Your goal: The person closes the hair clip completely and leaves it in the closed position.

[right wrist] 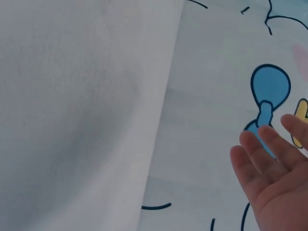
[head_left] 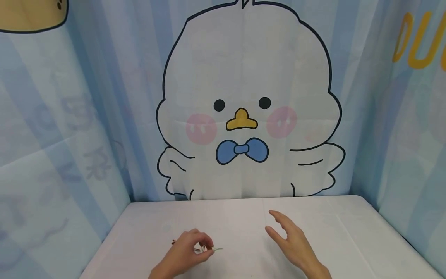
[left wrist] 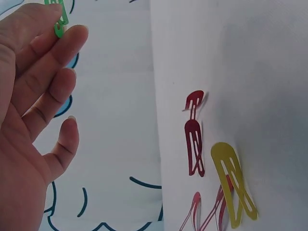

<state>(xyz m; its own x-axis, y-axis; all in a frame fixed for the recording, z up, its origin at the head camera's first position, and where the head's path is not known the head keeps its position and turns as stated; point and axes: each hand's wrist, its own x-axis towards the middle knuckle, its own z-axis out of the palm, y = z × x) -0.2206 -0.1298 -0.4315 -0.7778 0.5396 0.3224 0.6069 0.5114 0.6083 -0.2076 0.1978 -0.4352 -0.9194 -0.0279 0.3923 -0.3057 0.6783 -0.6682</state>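
Note:
My left hand (head_left: 186,252) pinches a green snap hair clip (left wrist: 59,31) between thumb and forefinger, above the table; the fingers hide part of it. In the left wrist view several more clips lie on the white tabletop below that hand: a red clip (left wrist: 194,98), a dark red clip (left wrist: 194,147) end to end with it, a yellow-green clip (left wrist: 224,156), and pink clips (left wrist: 196,204) cut off by the frame. The yellow-green one overlaps a pink one. Held over the table's right half, my right hand (head_left: 296,244) has its fingers spread loosely and grips nothing.
The white table (head_left: 240,217) meets a fabric backdrop (head_left: 244,69) printed with a cartoon duck in a blue bow tie. Blue-striped fabric walls (head_left: 45,155) hang along the left and right sides.

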